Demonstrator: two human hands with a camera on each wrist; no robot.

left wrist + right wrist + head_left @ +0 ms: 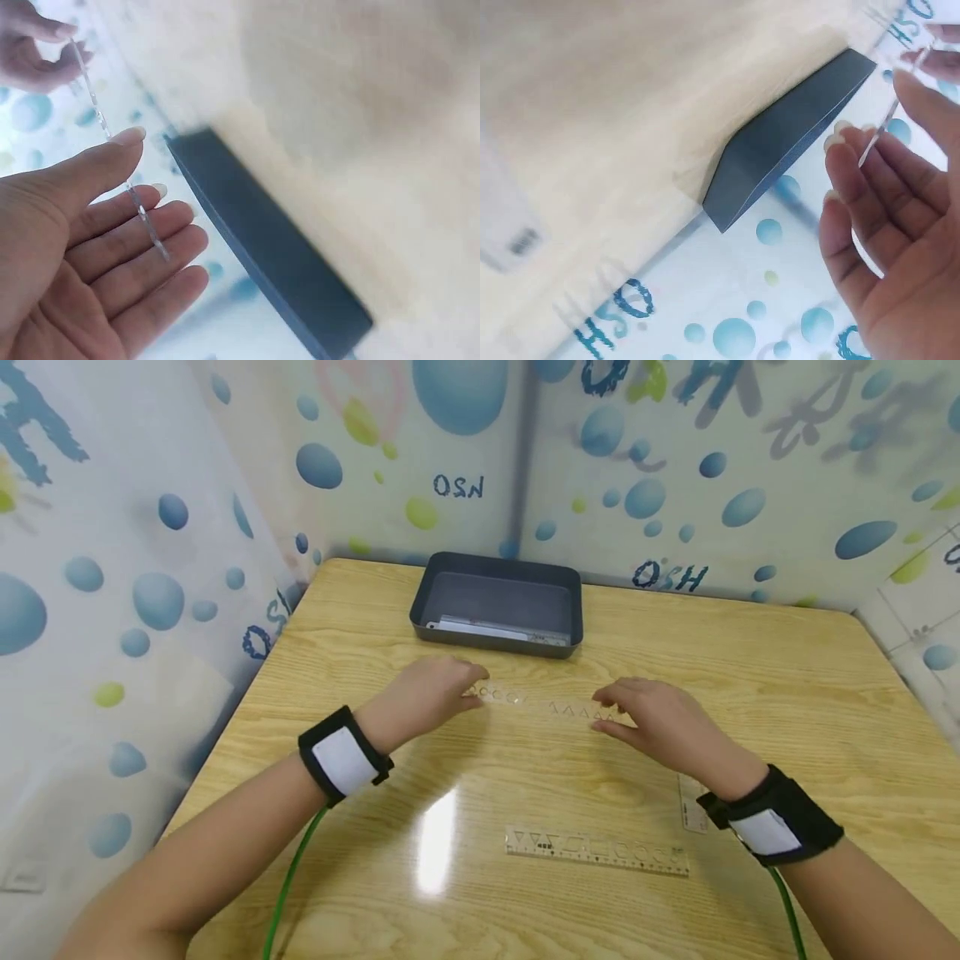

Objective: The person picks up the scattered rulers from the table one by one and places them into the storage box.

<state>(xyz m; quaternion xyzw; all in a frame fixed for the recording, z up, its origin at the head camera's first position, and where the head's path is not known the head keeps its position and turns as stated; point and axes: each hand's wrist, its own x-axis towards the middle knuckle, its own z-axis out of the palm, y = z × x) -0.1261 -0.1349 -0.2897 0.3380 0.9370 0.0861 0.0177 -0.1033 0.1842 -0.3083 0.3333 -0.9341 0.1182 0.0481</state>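
A clear plastic stencil ruler (pixel 567 709) with rows of cut-out shapes is held up over the table between both hands. My left hand (pixel 431 693) pinches its left end between thumb and fingers. At the other end, my right hand (pixel 663 722) pinches it the same way. From the left wrist view the ruler (pixel 94 97) shows as a thin edge under the thumb. A second clear stencil ruler (pixel 596 850) lies flat nearer the front. Another clear flat piece (pixel 692 803) lies partly behind the right wrist.
A dark grey tray (pixel 491 643) stands at the back of the wooden table (pixel 337 877), near the patterned wall. Inside it along the front lie a whitish ruler (pixel 480 627) and a clear one. Green cables (pixel 294 868) run from both wristbands.
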